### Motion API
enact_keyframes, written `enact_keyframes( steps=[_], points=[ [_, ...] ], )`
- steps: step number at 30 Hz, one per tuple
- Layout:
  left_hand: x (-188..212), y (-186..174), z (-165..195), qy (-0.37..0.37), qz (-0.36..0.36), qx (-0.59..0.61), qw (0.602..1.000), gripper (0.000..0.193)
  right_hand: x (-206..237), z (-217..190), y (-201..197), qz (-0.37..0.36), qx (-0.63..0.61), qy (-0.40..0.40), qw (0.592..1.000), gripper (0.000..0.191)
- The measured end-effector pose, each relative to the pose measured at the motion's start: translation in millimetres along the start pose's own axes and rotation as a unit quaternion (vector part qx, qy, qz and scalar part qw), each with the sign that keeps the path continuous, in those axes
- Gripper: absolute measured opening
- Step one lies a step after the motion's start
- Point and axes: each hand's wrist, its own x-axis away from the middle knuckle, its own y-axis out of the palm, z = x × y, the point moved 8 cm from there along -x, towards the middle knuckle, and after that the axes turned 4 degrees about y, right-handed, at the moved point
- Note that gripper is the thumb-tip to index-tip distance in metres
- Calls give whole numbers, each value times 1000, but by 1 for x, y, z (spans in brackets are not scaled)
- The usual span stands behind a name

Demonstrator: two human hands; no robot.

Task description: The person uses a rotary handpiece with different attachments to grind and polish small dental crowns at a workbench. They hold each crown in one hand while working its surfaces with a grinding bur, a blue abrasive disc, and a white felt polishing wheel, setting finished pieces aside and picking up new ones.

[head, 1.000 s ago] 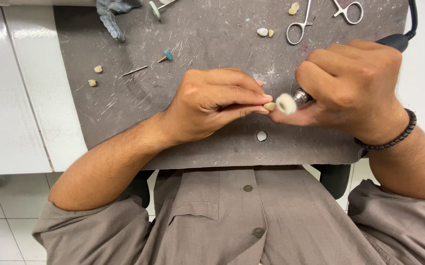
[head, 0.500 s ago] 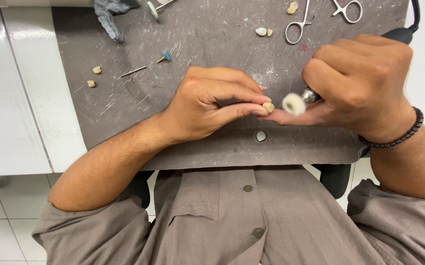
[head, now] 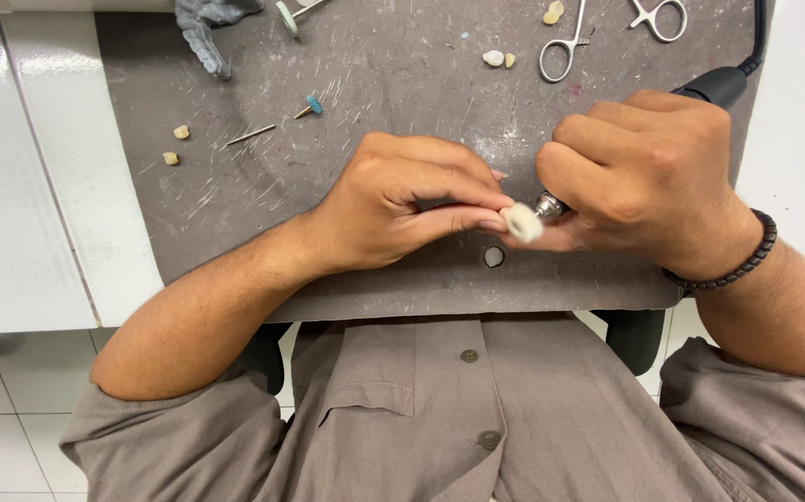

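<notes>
1. While the left hand (head: 393,209) pinched a small piece, hidden at its fingertips, the felt wheel (head: 521,223) touched them
2. Right hand (head: 644,181) gripped the rotary handpiece (head: 720,85) above the grey mat (head: 374,84)

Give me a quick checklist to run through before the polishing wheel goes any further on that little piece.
1. Small piece pinched firmly in left hand: cannot tell, fingertips hide it.
2. White felt polishing wheel meets the left fingertips: ok.
3. Right hand wrapped around the black rotary handpiece: ok.
4. Handpiece's black cable clear of the hands: ok, it runs off the top edge.
5. Silver scissor-handled forceps away from the work: ok, at the far side of the grey scratched mat.
6. Wheel spinning: cannot tell.
</notes>
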Motion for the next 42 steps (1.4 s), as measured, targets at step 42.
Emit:
enact_keyframes(
  steps=[42],
  points=[
    [9, -24, -13, -68, 135, 137, 979, 19, 17, 38, 6, 29, -140, 78, 987, 14]
  ],
)
